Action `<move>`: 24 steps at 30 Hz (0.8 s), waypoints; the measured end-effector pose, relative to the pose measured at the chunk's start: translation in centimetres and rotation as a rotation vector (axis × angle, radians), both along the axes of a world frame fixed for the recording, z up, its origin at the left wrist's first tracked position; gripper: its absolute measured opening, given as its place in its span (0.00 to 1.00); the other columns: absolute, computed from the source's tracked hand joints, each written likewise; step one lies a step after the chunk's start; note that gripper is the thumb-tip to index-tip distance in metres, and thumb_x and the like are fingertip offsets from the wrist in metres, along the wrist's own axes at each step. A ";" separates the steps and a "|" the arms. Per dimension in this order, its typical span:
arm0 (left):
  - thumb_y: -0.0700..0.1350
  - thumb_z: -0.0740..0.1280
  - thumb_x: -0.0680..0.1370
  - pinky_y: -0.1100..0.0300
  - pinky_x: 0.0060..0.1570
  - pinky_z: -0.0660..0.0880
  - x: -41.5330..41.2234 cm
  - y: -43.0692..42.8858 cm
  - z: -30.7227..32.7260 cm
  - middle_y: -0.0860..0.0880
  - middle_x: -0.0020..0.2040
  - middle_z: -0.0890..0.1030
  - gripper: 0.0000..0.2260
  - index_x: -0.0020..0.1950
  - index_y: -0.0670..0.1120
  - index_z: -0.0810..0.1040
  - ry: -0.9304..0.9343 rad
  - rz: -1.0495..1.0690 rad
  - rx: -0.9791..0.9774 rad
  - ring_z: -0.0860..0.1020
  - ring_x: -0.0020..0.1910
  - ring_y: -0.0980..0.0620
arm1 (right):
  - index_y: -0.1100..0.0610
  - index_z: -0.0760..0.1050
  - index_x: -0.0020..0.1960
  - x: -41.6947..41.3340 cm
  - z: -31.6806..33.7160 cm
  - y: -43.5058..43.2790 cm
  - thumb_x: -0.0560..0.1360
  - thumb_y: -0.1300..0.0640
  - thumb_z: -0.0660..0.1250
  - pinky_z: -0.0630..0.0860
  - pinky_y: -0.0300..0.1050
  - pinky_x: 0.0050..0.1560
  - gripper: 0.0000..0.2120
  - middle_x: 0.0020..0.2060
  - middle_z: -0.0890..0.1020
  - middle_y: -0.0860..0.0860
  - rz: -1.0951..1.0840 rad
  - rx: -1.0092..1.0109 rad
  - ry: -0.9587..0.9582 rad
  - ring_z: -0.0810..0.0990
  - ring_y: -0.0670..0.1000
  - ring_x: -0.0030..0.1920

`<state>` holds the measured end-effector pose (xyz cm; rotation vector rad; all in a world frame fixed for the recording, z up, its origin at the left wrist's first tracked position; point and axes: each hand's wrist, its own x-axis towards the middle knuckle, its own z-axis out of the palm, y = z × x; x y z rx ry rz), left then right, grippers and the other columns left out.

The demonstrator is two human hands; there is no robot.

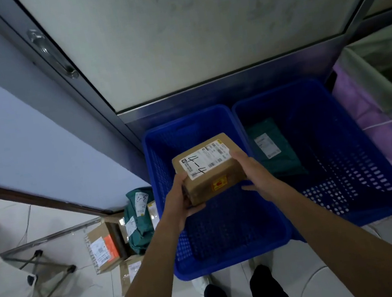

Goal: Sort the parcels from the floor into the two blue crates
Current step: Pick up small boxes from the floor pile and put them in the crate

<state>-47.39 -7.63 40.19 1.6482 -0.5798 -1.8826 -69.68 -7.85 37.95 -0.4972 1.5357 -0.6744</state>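
I hold a brown cardboard box (209, 169) with a white label marked "4-4" above the left blue crate (231, 252). My left hand (181, 202) grips its near left corner, fingers curled under it. My right hand (251, 169) grips its right side, thumb under the front edge. No parcel shows inside the left crate. The right blue crate (351, 176) holds a dark green bag parcel (276, 151) with a white label. More parcels lie on the floor at the left: green bags (137, 215) and cardboard boxes (104, 246).
A metal-framed door (198, 33) with a handle (53, 52) stands right behind the crates. A folding stool with a white bag (9, 285) stands at the lower left. Purple fabric (377, 126) borders the right crate. My feet (239, 294) stand on the white tiled floor before the crates.
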 end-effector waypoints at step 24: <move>0.50 0.65 0.78 0.53 0.42 0.78 6.1 1.5 -33.7 0.46 0.63 0.76 0.33 0.80 0.54 0.54 -0.611 -0.526 0.250 0.79 0.49 0.42 | 0.46 0.68 0.73 5.7 -29.8 5.3 0.81 0.48 0.64 0.69 0.47 0.60 0.21 0.63 0.75 0.46 0.567 0.454 0.056 0.73 0.48 0.59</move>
